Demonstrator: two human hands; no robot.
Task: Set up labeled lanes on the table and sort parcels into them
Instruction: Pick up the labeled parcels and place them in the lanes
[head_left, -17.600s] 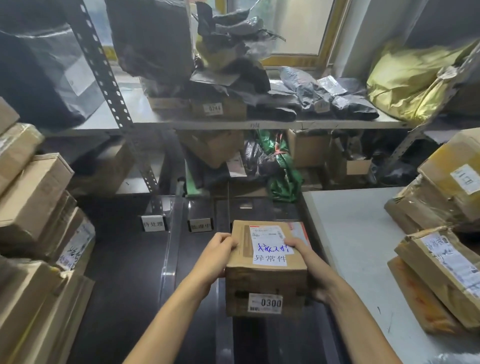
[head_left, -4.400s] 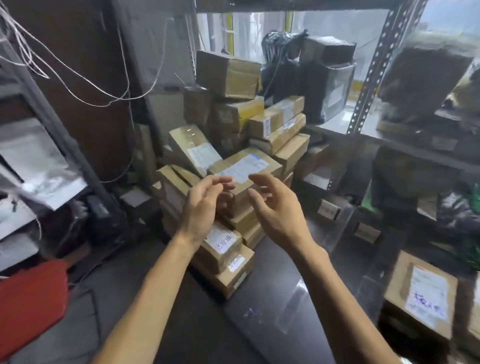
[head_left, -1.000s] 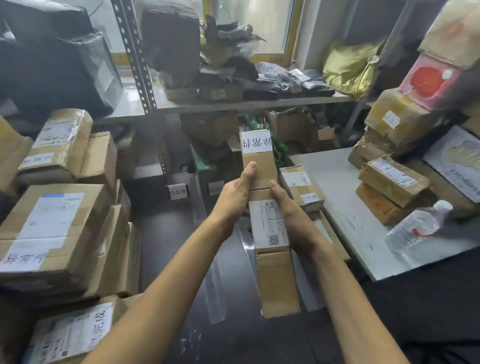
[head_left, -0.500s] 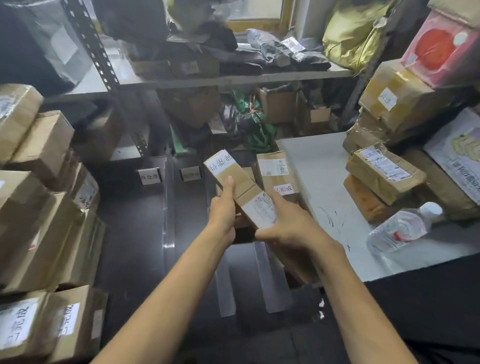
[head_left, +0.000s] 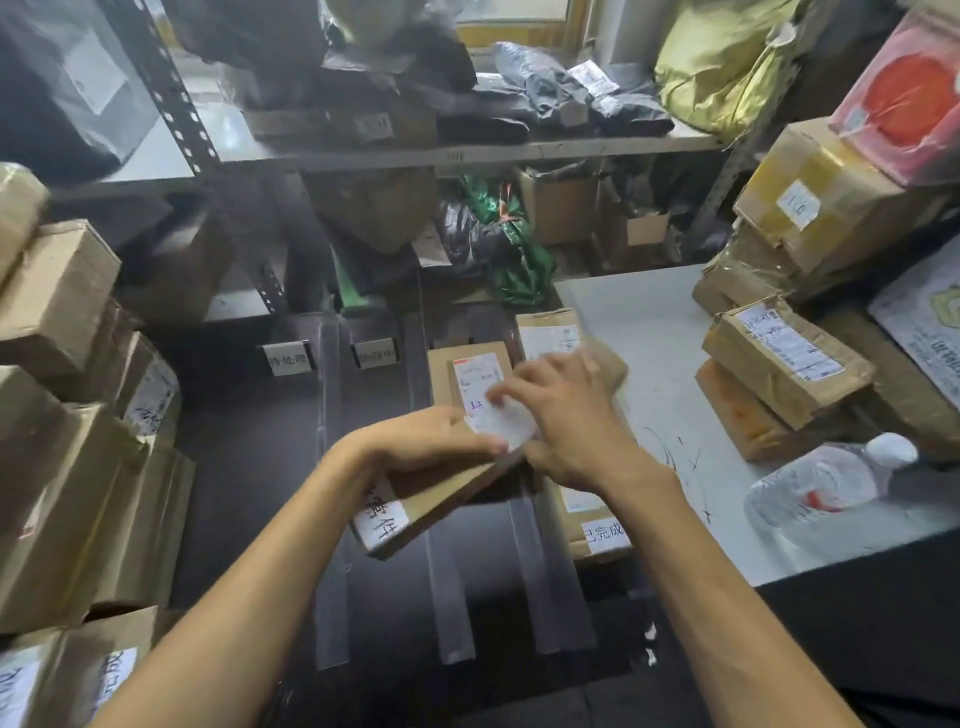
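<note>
Lane labels (head_left: 287, 358) stand beyond your fingers (head_left: 483, 442), with one sorted box (head_left: 462, 364) beneath. Your left hand (head_left: 421, 441) clamps the long parcel (head_left: 436, 499); your right hand (head_left: 571, 431) is too blurred to tell. Stacked parcels (head_left: 57, 296) likely await sorting.

I see a clear water bottle (head_left: 821, 486) with a white cap lying on its side at lower right. A grey metal shelf (head_left: 519, 153) runs across the back, its perforated upright (head_left: 176, 109) at left. A crumpled yellow bag (head_left: 727, 67) sits on its right end, a green bag (head_left: 519, 260) beneath
</note>
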